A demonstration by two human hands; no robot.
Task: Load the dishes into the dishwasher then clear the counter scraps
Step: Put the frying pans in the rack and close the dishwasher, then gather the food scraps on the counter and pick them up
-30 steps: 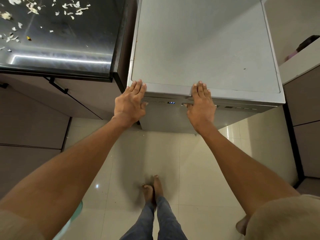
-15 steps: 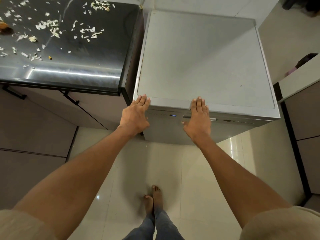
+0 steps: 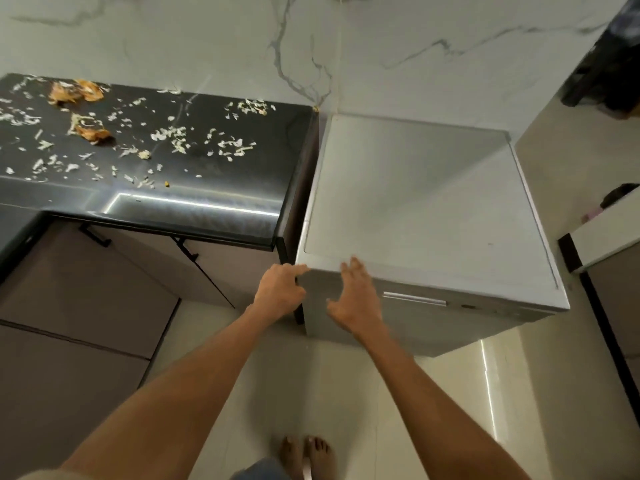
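A pale grey, box-shaped dishwasher with a flat top (image 3: pixel 426 202) stands against the marble-veined wall (image 3: pixel 311 39), its door closed and a thin silver handle bar (image 3: pixel 414 298) running along the upper front. Both of the person's bare arms reach toward its near left corner.

The left hand (image 3: pixel 278 289) sits at the corner edge, at about nine o'clock from the handle bar; its fingers are loosely bent and the fingertips touch the front lip of the top, holding nothing. The right hand (image 3: pixel 351 296) is just beside it, at three o'clock from the left one, held in front of the door with its fingers spread and relaxed and the thumb out to the side. It grips nothing; whether it touches the door I cannot tell, since it is blurred.

At ten o'clock from the hands runs a glossy black stone counter (image 3: pixel 221 202), butted against the dishwasher's left side. Scattered white vegetable scraps (image 3: pixel 173 136) lie across it, with a few orange-brown papery peels (image 3: pixel 78 91) toward its far left. Beneath the counter are mauve-grey cabinet doors (image 3: pixel 114 282) with slim black handles. The person's bare feet (image 3: pixel 304 455) stand together on the cream tiled floor (image 3: pixel 270 386) at six o'clock.
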